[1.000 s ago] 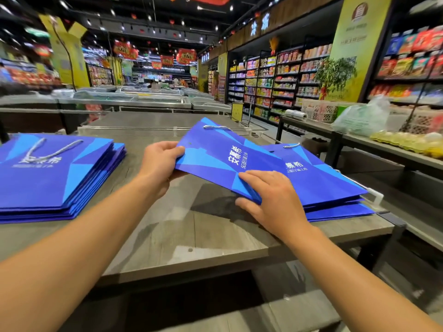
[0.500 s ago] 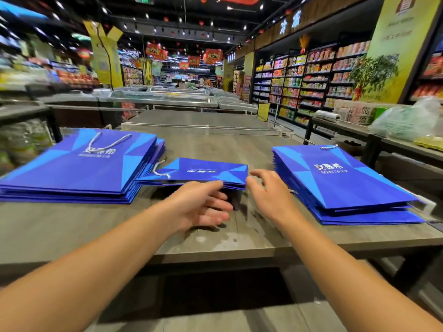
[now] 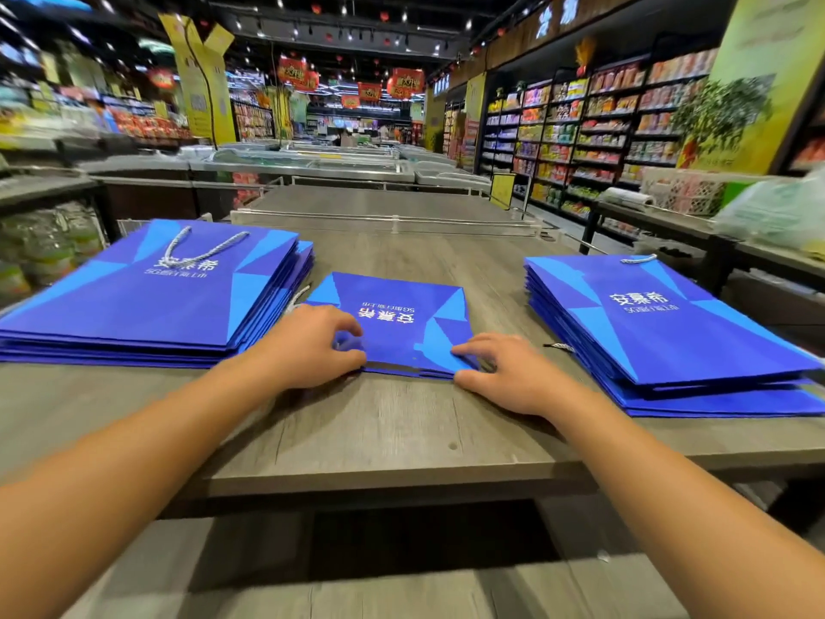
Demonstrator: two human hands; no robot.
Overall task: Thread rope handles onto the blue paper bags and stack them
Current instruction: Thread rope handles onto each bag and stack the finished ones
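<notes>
Hands: left hand (image 3: 308,346) and right hand (image 3: 504,373) pinch centre paper bag's (image 3: 402,323) near edge; bag extends toward 12 o'clock.

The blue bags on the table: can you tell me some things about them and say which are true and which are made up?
1. There are two big stacks of blue paper bags, the left stack and the right stack. True.
2. The middle bag stands upright. False: it lies flat on the wooden table.
3. The left hand and the right hand both touch the middle bag's near edge. True.
4. The top bag of the left stack has no handle. False: a white rope handle lies on it.
5. The right hand rests on the right stack. False: it is at the middle bag, apart from that stack.
</notes>
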